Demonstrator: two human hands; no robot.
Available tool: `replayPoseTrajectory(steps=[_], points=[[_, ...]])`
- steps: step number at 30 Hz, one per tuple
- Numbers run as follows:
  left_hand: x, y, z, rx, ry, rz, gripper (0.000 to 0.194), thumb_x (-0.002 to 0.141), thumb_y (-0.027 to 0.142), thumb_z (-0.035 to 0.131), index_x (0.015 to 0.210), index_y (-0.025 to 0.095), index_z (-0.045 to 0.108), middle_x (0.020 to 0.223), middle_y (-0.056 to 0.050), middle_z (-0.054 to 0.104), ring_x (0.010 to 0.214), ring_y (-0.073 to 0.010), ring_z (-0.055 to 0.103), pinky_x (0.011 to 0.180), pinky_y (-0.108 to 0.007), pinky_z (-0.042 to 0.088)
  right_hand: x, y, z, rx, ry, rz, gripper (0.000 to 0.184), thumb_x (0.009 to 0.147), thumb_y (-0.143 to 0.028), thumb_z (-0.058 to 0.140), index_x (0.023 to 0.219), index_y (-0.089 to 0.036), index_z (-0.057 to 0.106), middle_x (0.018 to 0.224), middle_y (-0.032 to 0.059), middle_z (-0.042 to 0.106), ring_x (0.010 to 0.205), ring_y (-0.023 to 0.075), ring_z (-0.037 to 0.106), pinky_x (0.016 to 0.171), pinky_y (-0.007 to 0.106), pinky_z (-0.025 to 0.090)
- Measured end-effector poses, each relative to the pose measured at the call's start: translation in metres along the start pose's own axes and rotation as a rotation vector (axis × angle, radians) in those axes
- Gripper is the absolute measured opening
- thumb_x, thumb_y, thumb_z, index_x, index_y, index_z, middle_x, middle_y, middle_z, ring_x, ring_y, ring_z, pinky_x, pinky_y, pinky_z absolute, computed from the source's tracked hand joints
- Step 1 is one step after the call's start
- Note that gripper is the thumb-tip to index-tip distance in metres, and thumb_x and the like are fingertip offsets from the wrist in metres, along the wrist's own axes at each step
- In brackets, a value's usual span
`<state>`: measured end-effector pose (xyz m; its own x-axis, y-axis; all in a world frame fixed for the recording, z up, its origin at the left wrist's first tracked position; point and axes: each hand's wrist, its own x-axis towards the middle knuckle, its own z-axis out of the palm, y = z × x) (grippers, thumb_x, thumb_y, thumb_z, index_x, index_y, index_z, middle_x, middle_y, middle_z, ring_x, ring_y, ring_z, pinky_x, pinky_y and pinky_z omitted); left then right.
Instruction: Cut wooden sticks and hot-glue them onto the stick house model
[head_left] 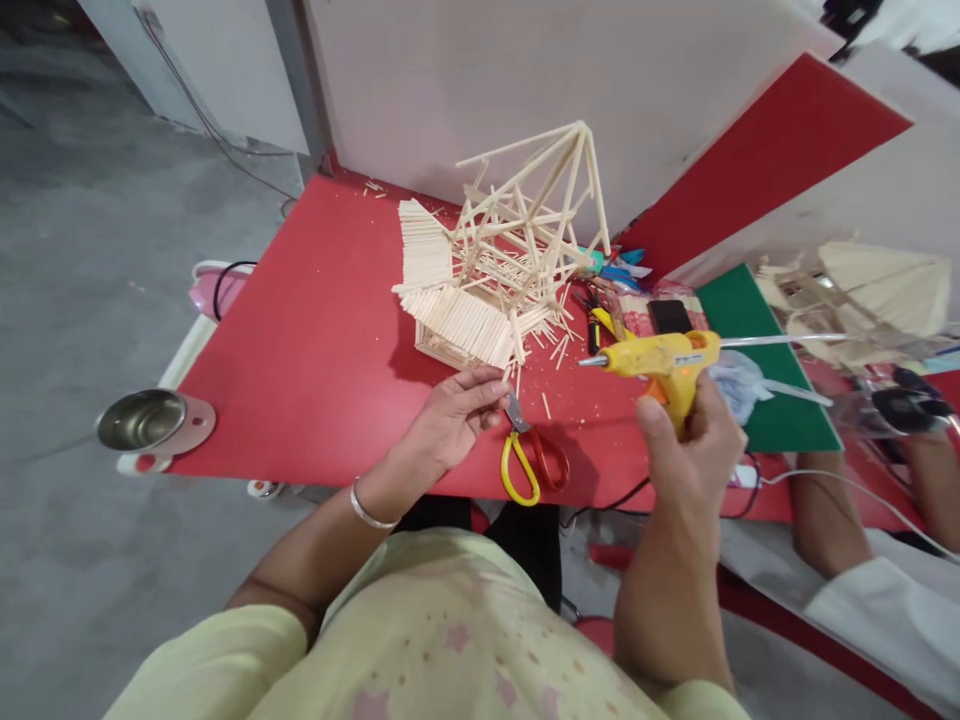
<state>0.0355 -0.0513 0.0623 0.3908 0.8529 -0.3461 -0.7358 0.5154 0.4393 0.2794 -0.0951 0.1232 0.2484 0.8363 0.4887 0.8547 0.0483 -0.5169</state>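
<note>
My right hand (694, 445) is wrapped round the grip of a yellow glue gun (660, 358), its nozzle pointing left above the red table (315, 340). My left hand (457, 410) pinches a small wooden stick close to the front corner of a stick-built house model (499, 265). Yellow-and-red-handled scissors (529, 460) lie on the table just right of my left hand. Loose sticks are scattered around the model's base.
A metal cup (142, 420) sits off the table's left corner. A green cutting mat (750, 340), a black phone (669, 316) and small tools lie at the right. Another person's arms (825, 520) and a second stick model (862, 300) are at the far right. White panels stand behind.
</note>
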Motion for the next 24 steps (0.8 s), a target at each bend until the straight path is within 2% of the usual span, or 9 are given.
replayPoseTrajectory(steps=[2,4,9,15,19,24], points=[[0.001,-0.001,-0.002,-0.008,-0.008,-0.011,0.031,0.067,0.009,0.088,0.093,0.012,0.071,0.075,-0.002,0.071,0.063,-0.0103,0.067,0.053,-0.018,0.048,0.008,-0.02,0.0,-0.284,0.078,-0.105,0.055,0.082,-0.063,0.067,0.115,-0.019,0.063,0.08,0.0036,0.061,0.069,0.0194,0.055,0.066,0.034,0.047],[0.003,-0.002,-0.002,-0.024,-0.002,-0.029,0.031,0.068,0.01,0.088,0.093,0.012,0.07,0.075,-0.002,0.071,0.063,-0.0101,0.067,0.054,-0.018,0.048,0.016,-0.036,0.001,-0.49,0.103,-0.233,0.053,0.083,-0.063,0.067,0.113,-0.02,0.064,0.08,0.0052,0.063,0.072,0.0221,0.058,0.065,0.034,0.046],[0.005,-0.003,-0.002,-0.068,0.012,-0.059,0.031,0.068,0.01,0.088,0.093,0.013,0.07,0.076,-0.001,0.069,0.064,-0.0087,0.066,0.054,-0.017,0.047,0.037,-0.062,-0.004,-0.766,0.075,-0.505,0.051,0.088,-0.054,0.061,0.124,-0.019,0.062,0.093,0.0091,0.067,0.074,0.0211,0.06,0.059,0.03,0.033],[0.006,-0.003,-0.002,-0.085,-0.019,-0.06,0.031,0.068,0.011,0.088,0.092,0.012,0.069,0.076,-0.001,0.069,0.063,-0.0083,0.066,0.053,-0.017,0.046,0.055,-0.078,-0.008,-0.901,-0.055,-0.675,0.051,0.088,-0.049,0.059,0.13,-0.02,0.061,0.103,0.0104,0.07,0.071,0.0191,0.057,0.057,0.031,0.022],[0.007,-0.003,-0.004,-0.095,-0.016,-0.059,0.03,0.069,0.011,0.088,0.091,0.012,0.069,0.076,-0.001,0.069,0.063,-0.0081,0.066,0.052,-0.016,0.046,0.06,-0.082,-0.008,-0.908,-0.071,-0.751,0.05,0.089,-0.049,0.059,0.13,-0.02,0.062,0.1,0.01,0.071,0.072,0.0195,0.059,0.056,0.03,0.021],[0.007,-0.003,-0.007,-0.094,-0.023,-0.056,0.03,0.069,0.01,0.088,0.092,0.012,0.07,0.076,-0.001,0.069,0.065,-0.0086,0.067,0.053,-0.016,0.046,0.062,-0.083,-0.009,-0.905,-0.079,-0.768,0.048,0.09,-0.046,0.057,0.13,-0.021,0.061,0.101,0.0095,0.071,0.076,0.0207,0.062,0.056,0.03,0.021]])
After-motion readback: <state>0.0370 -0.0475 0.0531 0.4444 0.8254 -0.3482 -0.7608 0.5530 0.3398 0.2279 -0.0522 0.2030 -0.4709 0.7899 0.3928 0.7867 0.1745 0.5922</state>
